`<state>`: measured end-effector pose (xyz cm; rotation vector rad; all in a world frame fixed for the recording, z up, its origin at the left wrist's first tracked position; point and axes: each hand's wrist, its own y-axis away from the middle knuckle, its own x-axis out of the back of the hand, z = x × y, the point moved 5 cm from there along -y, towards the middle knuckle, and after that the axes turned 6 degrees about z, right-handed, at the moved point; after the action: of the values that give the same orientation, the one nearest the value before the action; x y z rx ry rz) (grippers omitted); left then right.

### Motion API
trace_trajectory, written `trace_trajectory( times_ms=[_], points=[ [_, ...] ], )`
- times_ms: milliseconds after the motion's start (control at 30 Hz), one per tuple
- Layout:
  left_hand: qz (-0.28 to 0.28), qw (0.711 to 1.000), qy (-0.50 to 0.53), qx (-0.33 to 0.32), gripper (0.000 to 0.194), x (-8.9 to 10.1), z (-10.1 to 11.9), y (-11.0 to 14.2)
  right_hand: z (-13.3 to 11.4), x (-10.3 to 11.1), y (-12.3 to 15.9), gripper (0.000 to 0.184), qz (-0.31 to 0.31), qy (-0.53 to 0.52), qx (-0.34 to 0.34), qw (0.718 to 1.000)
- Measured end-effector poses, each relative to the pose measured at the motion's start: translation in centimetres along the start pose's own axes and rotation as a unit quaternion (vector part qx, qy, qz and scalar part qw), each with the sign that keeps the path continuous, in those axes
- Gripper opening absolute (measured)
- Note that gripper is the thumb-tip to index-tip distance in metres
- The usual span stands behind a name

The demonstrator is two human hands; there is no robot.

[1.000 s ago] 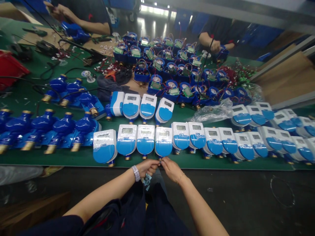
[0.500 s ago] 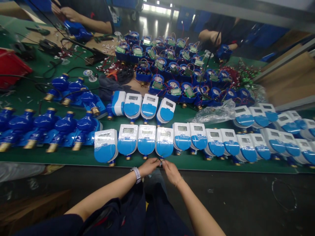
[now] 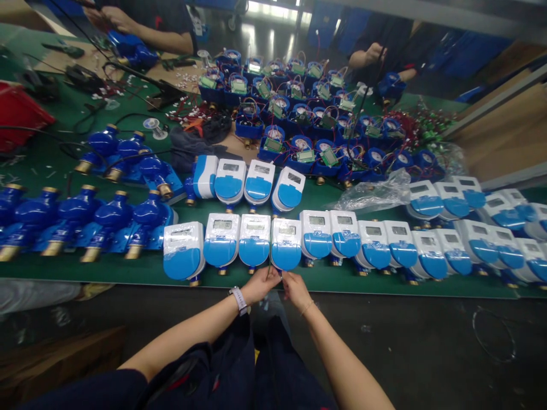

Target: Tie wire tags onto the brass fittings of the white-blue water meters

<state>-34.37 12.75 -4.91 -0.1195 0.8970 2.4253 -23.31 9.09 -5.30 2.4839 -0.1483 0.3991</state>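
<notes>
left hand (image 3: 256, 286): fingers pinched just below the water meter (image 3: 286, 252), cannot tell what they grasp
right hand (image 3: 296, 290): fingers curled in below that meter, grasp too small to tell
water meter: in the near row, at the edge of the green bench mat (image 3: 128, 272)

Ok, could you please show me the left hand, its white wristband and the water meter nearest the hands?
Left hand (image 3: 256, 286), head view, back of hand.
White wristband (image 3: 238, 300), head view, band on wrist.
Water meter (image 3: 286, 256), head view, blue front cover.

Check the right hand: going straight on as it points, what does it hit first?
Probably the water meter directly ahead of the right hand, at its blue cover; the fingertips are near that cover's lower edge, though depth is unclear from this view.
</notes>
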Motion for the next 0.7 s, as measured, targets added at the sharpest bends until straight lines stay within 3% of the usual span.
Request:
trace_trajectory(
  times_ms=[67,133,200,300,433,567,700],
  points=[
    [0.032,0.992,-0.072,-0.096,0.027,-0.1,0.9,0.3,-0.1,0.0,0.1,0.038,-0.012,-0.007,0.016,1.000],
    [0.030,0.988,-0.098,-0.119,0.027,-0.2,1.1,0.4,-0.7,0.4,0.4,0.036,-0.026,0.009,0.058,0.998],
    [0.031,0.994,-0.082,-0.070,0.031,-0.1,0.8,0.2,-1.5,1.0,0.8,0.033,-0.033,0.054,0.108,0.992],
    [0.004,0.996,-0.007,0.088,0.035,0.1,-0.4,0.0,-2.5,1.6,1.2,0.029,-0.038,0.124,0.156,0.979],
    [-0.087,0.965,0.072,0.238,0.040,0.1,-1.2,0.1,-3.1,1.8,1.6,0.023,-0.053,0.193,0.195,0.960],
    [-0.133,0.945,0.099,0.280,0.041,0.2,-1.7,0.0,-3.1,1.9,1.9,0.021,-0.034,0.250,0.214,0.944],
    [-0.070,0.965,0.094,0.236,0.041,0.1,-2.1,-0.4,-2.7,1.6,1.6,0.026,0.013,0.255,0.177,0.951]
  ],
)
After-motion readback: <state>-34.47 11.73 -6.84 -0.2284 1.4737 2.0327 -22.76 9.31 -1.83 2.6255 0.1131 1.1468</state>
